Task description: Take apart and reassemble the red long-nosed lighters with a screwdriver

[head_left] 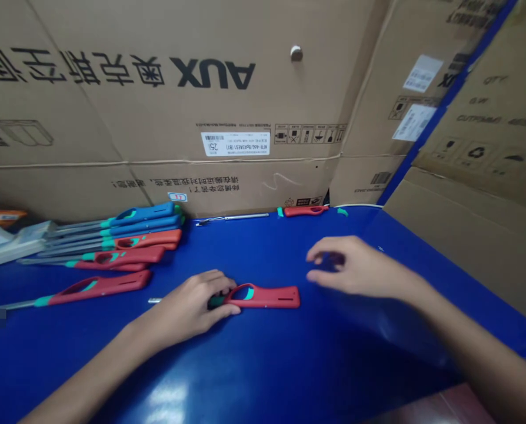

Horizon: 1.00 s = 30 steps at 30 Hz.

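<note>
A red long-reach gas lighter (274,297) with a green trigger lies on the blue table, its handle to the right. My left hand (201,299) is closed round its green collar and the near end of the barrel; the metal tip shows left of the wrist. Over the table to the right, my right hand (345,265) is raised with thumb and fingers curved apart, nothing between them. Left of my left hand lies another red lighter (102,287). Behind it are several more: red ones, an orange lighter (150,239) and blue lighters (143,214).
Cardboard walls (157,118) bound the blue tabletop (263,365) at the back and right. By the back wall lie a red handle piece (305,210), a thin metal rod (246,216) and a small green piece (342,212). An orange packet (2,218) sits far left.
</note>
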### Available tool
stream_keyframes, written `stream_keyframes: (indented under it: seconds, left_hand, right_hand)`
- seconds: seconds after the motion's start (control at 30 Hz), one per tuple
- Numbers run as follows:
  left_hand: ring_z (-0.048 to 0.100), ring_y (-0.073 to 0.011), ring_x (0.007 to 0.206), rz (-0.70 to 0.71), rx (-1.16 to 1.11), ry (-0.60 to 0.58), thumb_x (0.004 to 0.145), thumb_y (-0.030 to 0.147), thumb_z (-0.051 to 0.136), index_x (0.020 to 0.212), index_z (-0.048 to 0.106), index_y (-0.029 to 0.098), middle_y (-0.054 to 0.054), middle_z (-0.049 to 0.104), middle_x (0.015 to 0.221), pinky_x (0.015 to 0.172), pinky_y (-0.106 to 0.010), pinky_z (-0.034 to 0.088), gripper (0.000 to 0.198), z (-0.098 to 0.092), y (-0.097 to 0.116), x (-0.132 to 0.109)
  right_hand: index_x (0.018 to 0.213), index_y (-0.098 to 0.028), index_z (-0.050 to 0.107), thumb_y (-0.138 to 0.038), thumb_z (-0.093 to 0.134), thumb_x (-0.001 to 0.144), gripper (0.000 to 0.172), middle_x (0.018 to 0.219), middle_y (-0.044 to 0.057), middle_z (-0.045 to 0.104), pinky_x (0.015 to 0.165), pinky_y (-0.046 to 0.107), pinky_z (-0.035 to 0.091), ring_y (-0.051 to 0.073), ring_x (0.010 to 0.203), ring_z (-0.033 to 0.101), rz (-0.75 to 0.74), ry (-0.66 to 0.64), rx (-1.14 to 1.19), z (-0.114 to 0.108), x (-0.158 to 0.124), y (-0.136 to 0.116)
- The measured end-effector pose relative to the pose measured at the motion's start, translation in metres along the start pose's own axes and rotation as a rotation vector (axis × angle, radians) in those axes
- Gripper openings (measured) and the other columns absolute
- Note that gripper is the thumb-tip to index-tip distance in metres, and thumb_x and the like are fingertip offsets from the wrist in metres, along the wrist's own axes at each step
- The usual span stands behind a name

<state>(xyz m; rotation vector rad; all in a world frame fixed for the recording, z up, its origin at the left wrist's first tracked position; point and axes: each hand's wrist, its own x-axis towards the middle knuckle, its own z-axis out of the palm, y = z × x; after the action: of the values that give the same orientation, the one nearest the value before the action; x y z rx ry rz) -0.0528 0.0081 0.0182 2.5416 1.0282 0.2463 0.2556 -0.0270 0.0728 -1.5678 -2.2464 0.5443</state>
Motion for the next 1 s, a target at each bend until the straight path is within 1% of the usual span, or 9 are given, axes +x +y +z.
stream_keyframes:
  seconds: [0.07,0.13,0.23,0.4,0.53,0.67,0.73,0.83,1.0]
  left_hand:
    - [0.060,-0.0200,0.090,0.049,0.027,0.033,0.093,0.041,0.054,0.110,0.063,0.018,-0.007,0.064,0.098,0.083,-0.031,0.046,0.031,0.006,0.002,-0.002]
    - [0.060,-0.0211,0.093,0.068,0.064,0.048,0.092,0.042,0.055,0.115,0.061,0.017,-0.008,0.063,0.101,0.084,-0.032,0.047,0.034,0.008,0.002,-0.004]
    - [0.060,-0.0211,0.093,0.060,0.079,0.026,0.091,0.038,0.059,0.111,0.062,0.018,-0.007,0.062,0.101,0.083,-0.032,0.048,0.029,0.003,0.000,-0.008]
    - [0.059,-0.0192,0.087,0.117,0.110,0.064,0.098,0.027,0.046,0.103,0.062,0.018,-0.006,0.062,0.093,0.078,-0.030,0.047,0.020,-0.003,-0.001,-0.014]
    - [0.057,-0.0232,0.082,0.224,0.394,0.168,0.100,0.026,0.038,0.102,0.058,0.016,-0.008,0.062,0.089,0.077,-0.038,0.045,0.022,0.003,0.016,-0.016]
    - [0.053,-0.0216,0.060,0.340,0.542,0.183,0.099,0.018,0.034,0.080,0.055,0.016,-0.005,0.058,0.069,0.058,-0.035,0.041,0.029,0.017,0.046,-0.013]
    - [0.054,-0.0226,0.059,0.350,0.574,0.115,0.096,0.015,0.038,0.077,0.053,0.017,-0.006,0.059,0.069,0.055,-0.035,0.039,0.025,0.023,0.064,-0.011]
    - [0.055,-0.0213,0.054,0.388,0.565,-0.036,0.095,0.019,0.043,0.080,0.055,0.018,-0.005,0.062,0.072,0.050,-0.034,0.037,0.020,0.022,0.085,-0.013]
    - [0.052,-0.0175,0.042,0.393,0.397,-0.238,0.093,0.033,0.053,0.079,0.057,0.021,0.002,0.060,0.059,0.043,-0.032,0.029,0.019,-0.005,0.101,-0.023]
  right_hand:
    - [0.102,-0.020,0.068,-0.041,0.068,0.078,0.032,0.099,0.006,0.068,0.075,0.031,0.046,0.020,0.085,0.062,-0.135,-0.101,-0.058,0.027,0.012,-0.024]
    - [0.107,-0.020,0.066,-0.049,0.071,0.074,0.044,0.101,0.007,0.067,0.075,0.034,0.044,0.023,0.088,0.062,-0.179,-0.192,-0.125,0.048,0.024,-0.039]
    - [0.097,-0.019,0.066,-0.046,0.073,0.069,0.039,0.092,0.005,0.068,0.065,0.030,0.040,0.022,0.080,0.061,-0.162,-0.260,-0.169,0.063,0.034,-0.044]
    - [0.073,-0.019,0.057,-0.033,0.064,0.072,0.016,0.073,0.001,0.063,0.057,0.026,0.033,0.015,0.063,0.053,-0.152,-0.184,-0.169,0.061,0.027,-0.042]
    - [0.087,-0.022,0.053,-0.032,0.057,0.077,0.015,0.060,-0.003,0.056,0.050,0.026,0.026,0.014,0.053,0.046,-0.115,-0.212,-0.178,0.051,0.012,-0.048]
    - [0.099,-0.023,0.055,-0.044,0.053,0.087,0.024,0.068,0.000,0.063,0.051,0.028,0.026,0.019,0.059,0.056,-0.226,-0.265,-0.272,0.046,-0.008,-0.054]
    - [0.094,-0.021,0.057,-0.035,0.048,0.092,0.016,0.073,0.002,0.066,0.052,0.030,0.026,0.019,0.059,0.058,-0.359,-0.239,-0.394,0.048,-0.021,-0.056]
    - [0.085,-0.017,0.059,-0.016,0.052,0.085,0.007,0.068,0.001,0.065,0.050,0.032,0.026,0.017,0.051,0.055,-0.559,-0.175,-0.588,0.053,-0.042,-0.058]
    - [0.081,-0.017,0.060,-0.017,0.055,0.077,0.007,0.058,0.002,0.062,0.042,0.035,0.023,0.019,0.044,0.054,-0.632,0.048,-0.749,0.069,-0.067,-0.061]
